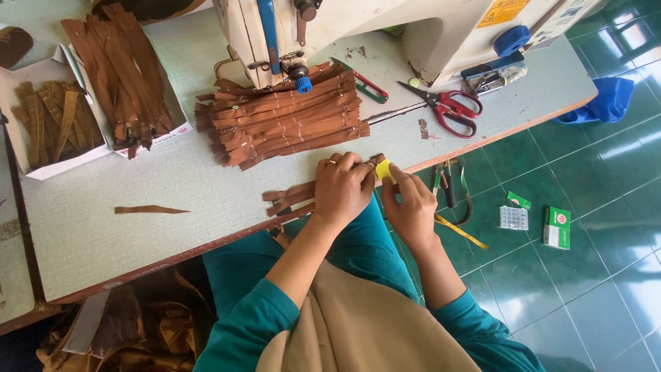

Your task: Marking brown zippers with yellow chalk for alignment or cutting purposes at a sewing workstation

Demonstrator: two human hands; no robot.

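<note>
A: Where is the small yellow piece?

B: At the near edge of the sewing table, pinched between both hands. The right hand has its thumb and fingertips closed on it from the right; the left hand curls over from the left, fingers bent tight, pressing the ends of a few brown zippers flat on the tabletop. What the yellow piece is, I cannot tell.

A: So it sits right in the grip?

B: Yes, at the fingertips of both hands, where the zipper ends meet them. The right hand hangs partly past the table edge, over the green tiled floor.

A: How much room around them?

B: To the left, bare tabletop with one loose brown strip well apart. Just beyond the hands lies a big stack of brown zippers, reaching under the sewing machine. Red-handled scissors lie to the right of the stack, near the table's far right part. Two open boxes of brown zippers and brown strips stand at the far left.

A: And below the edge?

B: A yellow tape measure hangs beside the right wrist; small green and white boxes lie on the floor.
</note>
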